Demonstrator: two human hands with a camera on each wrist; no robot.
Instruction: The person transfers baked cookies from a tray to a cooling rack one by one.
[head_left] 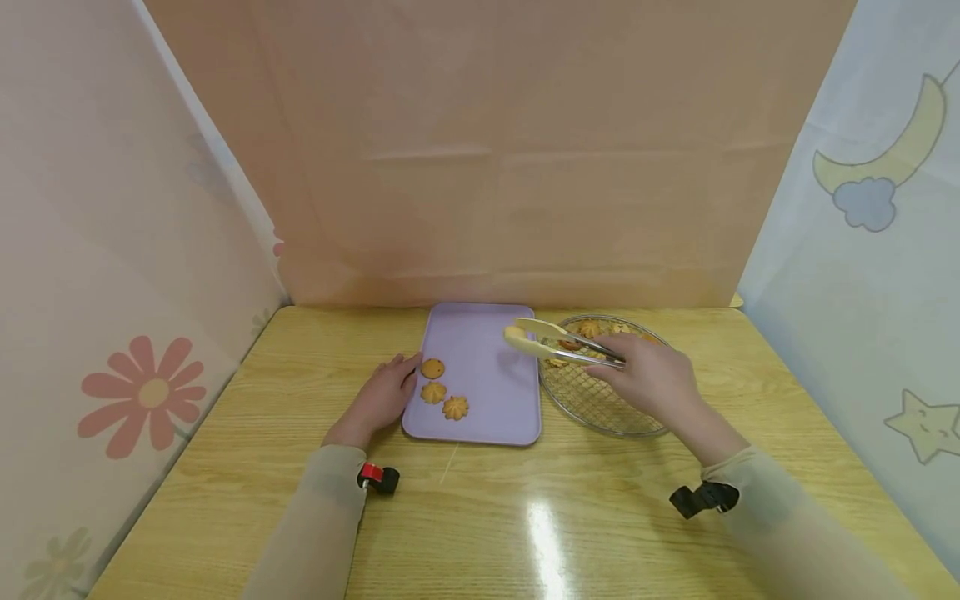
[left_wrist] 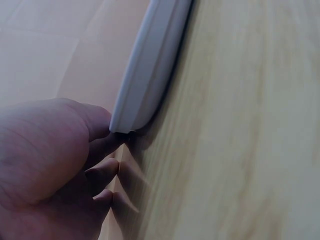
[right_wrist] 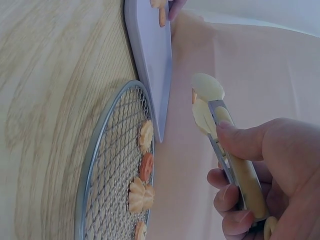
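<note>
My right hand [head_left: 652,375] grips a pair of tongs [right_wrist: 242,170] with pale yellow tips and metal arms. They are raised over the right side of a lilac tray [head_left: 487,333]. A cookie [right_wrist: 194,96] is held between the tips, mostly hidden by them. At the tray's left edge, my left hand [head_left: 384,393] pinches the rim between thumb and forefinger, the other fingers resting near the table. Along the left of the tray lie a round cookie [head_left: 432,368] and two flower-shaped cookies [head_left: 455,407]. Beneath the right hand is a round wire mesh rack [head_left: 592,400] bearing several cookies [right_wrist: 145,136].
Tray and rack stand side by side on a wooden table [head_left: 480,508]. A plain brown-orange sheet [head_left: 495,167] rises behind the table. Printed curtains [head_left: 847,275] flank it, with flowers on the left and a moon and star on the right.
</note>
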